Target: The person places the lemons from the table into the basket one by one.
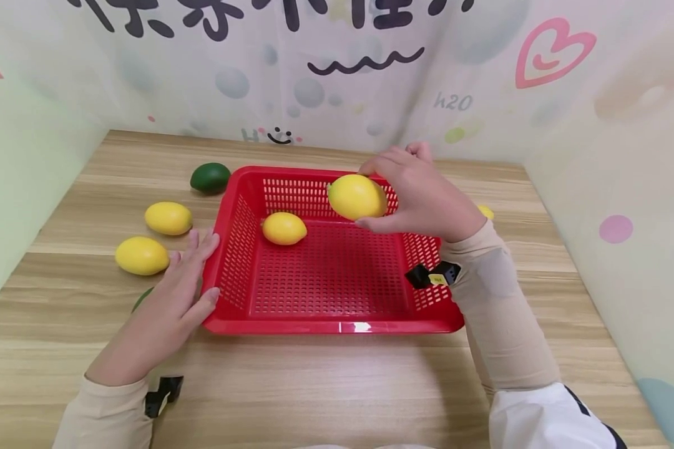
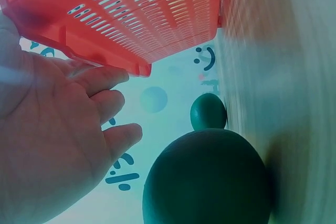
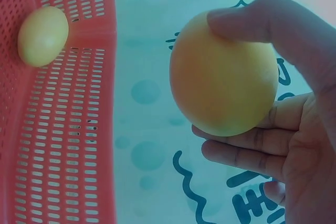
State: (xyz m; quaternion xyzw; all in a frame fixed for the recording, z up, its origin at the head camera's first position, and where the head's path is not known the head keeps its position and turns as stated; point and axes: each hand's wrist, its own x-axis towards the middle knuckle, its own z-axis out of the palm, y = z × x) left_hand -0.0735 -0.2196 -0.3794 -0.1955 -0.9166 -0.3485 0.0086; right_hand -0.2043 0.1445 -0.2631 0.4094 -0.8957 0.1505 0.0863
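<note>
My right hand point(image 1: 421, 193) holds a yellow lemon point(image 1: 356, 197) above the back right part of a red basket point(image 1: 337, 326). In the right wrist view the thumb lies on one side of the lemon and the fingers on the other. Inside the basket, near its back left corner, lies a second lemon point(image 1: 284, 228). My left hand point(image 1: 171, 308) rests against the basket's left rim, its fingers loosely extended and the thumb tip at the edge. Beneath this hand a green fruit point(image 2: 207, 182) sits on the table, mostly hidden in the head view.
Two lemons, one point(image 1: 168, 218) behind the other point(image 1: 142, 255), lie left of the basket on the wooden table point(image 1: 337, 386). A dark green fruit point(image 1: 210, 178) stands by the back left corner. Another yellow fruit point(image 1: 485, 212) shows partly behind my right wrist. A printed curtain point(image 1: 337, 93) hangs behind.
</note>
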